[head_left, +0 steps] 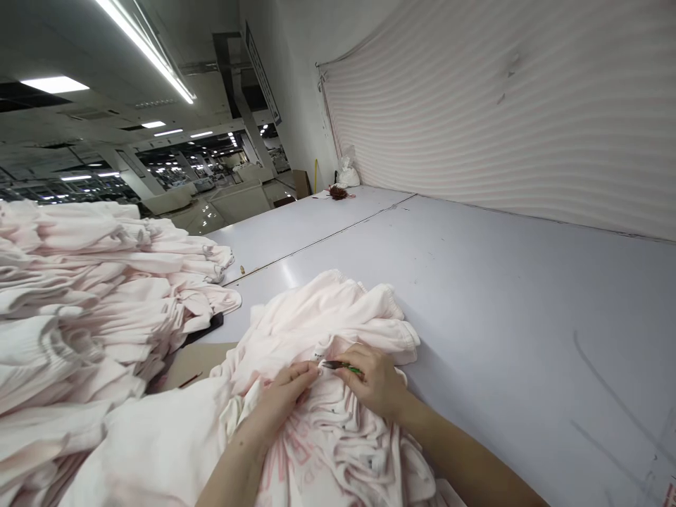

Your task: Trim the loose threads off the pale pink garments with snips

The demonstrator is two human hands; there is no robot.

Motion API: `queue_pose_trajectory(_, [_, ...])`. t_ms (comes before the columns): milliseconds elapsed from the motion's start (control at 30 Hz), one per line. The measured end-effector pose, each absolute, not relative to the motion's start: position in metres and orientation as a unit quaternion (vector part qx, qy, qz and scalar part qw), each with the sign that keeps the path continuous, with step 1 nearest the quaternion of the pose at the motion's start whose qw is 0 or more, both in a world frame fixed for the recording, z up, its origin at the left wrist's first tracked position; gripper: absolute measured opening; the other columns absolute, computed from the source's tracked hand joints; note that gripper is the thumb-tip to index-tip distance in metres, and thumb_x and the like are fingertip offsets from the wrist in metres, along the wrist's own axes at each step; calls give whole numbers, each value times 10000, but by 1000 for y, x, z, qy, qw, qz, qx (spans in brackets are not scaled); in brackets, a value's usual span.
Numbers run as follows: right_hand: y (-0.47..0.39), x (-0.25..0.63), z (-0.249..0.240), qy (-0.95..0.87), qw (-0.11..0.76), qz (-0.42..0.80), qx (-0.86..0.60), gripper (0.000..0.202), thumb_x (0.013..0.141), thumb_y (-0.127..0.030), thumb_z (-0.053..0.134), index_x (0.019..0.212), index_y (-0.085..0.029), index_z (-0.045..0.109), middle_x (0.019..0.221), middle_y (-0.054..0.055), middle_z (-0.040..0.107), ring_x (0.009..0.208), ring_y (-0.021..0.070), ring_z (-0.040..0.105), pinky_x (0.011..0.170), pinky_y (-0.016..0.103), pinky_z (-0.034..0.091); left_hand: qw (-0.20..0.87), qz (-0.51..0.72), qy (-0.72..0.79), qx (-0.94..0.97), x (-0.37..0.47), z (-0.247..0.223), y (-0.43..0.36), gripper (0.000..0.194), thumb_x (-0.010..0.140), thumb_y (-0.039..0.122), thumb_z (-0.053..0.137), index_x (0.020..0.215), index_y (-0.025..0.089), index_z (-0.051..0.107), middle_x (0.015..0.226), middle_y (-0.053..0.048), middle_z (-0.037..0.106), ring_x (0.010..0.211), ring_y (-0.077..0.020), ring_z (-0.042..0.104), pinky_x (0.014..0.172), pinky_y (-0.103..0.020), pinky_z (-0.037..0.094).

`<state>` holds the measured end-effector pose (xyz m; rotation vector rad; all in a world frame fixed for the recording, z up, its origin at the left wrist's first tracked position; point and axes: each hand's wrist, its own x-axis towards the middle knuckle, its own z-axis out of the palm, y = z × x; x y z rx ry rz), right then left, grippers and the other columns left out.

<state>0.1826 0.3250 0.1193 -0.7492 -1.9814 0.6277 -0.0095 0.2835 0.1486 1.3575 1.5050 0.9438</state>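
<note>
Pale pink garments (327, 310) lie heaped in front of me on the table. My left hand (289, 386) is closed, pinching a garment's edge between thumb and fingers. Small thread snips (346, 367) with dark blades and a green part are in my right hand (377, 380), its fingers wrapped round them. The blades point left and their tips are close to my left fingertips. Folded garment layers with small labels (343, 422) lie below both hands.
A large stack of pale pink garments (105, 282) fills the left side. A brown board (195, 362) lies between it and the heap. The light table (507, 317) reaches a wall covered with striped cloth (475, 105). A white bag (347, 172) sits at the far end.
</note>
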Motion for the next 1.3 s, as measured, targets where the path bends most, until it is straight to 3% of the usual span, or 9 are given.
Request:
queue_pose_trajectory(100, [327,182,119,-754,448,352,-327,210,857,-324,640,1023,-203,687,925,44,689,848,199,633,745,302,483,225,375,593,676,-3,135,276,220,795,406,580,847,199,631,761,-18,606,683,-164,554,609,-264,415])
queue_pose_trajectory(233, [325,190,115,-732,419,420,-334,211,856,-336,632,1005,-209,712,946,40,701,879,202,635,764,298,492,-94,387,512,761,6,114,264,96,899,194,483,824,215,539,692,18,564,574,-123,545,535,-217,419])
queue_pose_trajectory(367, [315,205,114,-755,407,387,-339,201,886,-280,597,1010,-229,748,929,46,707,884,202,636,787,308,493,-216,359,448,790,9,107,256,151,910,84,450,843,206,509,706,7,582,591,-113,568,554,-194,437])
queue_pose_trajectory(633, [301,217,119,-811,376,294,-339,172,871,-205,628,980,-243,754,940,32,729,849,202,667,754,308,498,-240,349,442,790,12,108,249,130,891,72,492,876,197,524,735,-18,614,599,-118,598,561,-192,455])
queue_pose_trajectory(1300, [298,216,120,-843,363,255,-305,122,877,-252,638,937,-243,743,872,24,732,800,196,661,705,296,469,-201,382,441,787,8,93,239,177,861,62,542,961,208,544,808,-50,679,721,-137,670,678,-206,527])
